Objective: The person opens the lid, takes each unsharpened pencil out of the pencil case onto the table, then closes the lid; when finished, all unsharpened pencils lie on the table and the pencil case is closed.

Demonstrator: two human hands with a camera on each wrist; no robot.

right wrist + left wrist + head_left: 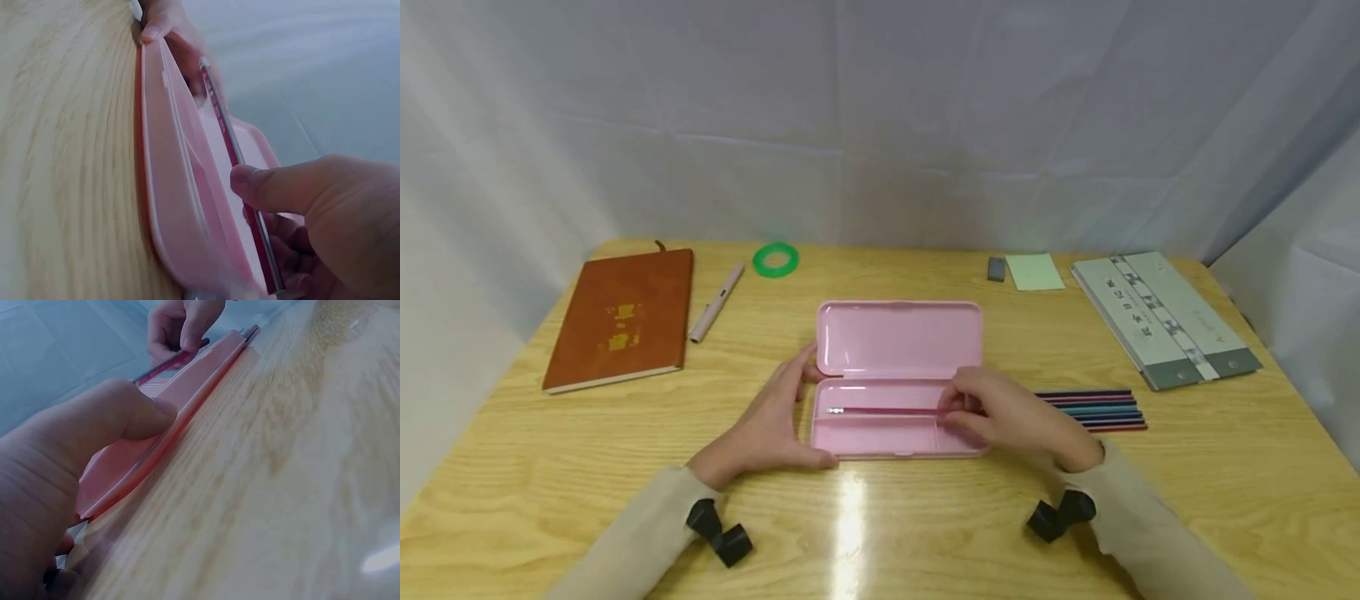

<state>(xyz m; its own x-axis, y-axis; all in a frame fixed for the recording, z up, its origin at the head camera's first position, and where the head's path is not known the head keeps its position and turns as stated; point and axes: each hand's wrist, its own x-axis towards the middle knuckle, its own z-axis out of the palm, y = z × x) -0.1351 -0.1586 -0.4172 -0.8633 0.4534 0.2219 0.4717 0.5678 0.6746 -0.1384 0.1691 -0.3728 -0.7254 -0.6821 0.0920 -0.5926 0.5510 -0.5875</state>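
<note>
A pink pencil case (872, 438) lies open at the middle of the table, its lid (898, 337) tipped back on the far side. My left hand (767, 421) holds the case by its left end, thumb at the front rim and fingers round toward the back. Between thumb and fingers, my right hand (1000, 408) pinches a dark red pencil (228, 134) near one end. The pencil runs lengthwise over the case, its metal-capped end pointing left, above the rim in the right wrist view. Several more pencils (1097, 410) lie side by side, partly behind my right hand.
On the left are a brown notebook (617, 321) and a pale pen (717, 302). A green tape ring (761, 261) lies at the back. Farther right are a grey eraser (996, 269), pale green sticky notes (1034, 272) and a grey-green notebook (1198, 312). White cloth (895, 108) hangs behind the table.
</note>
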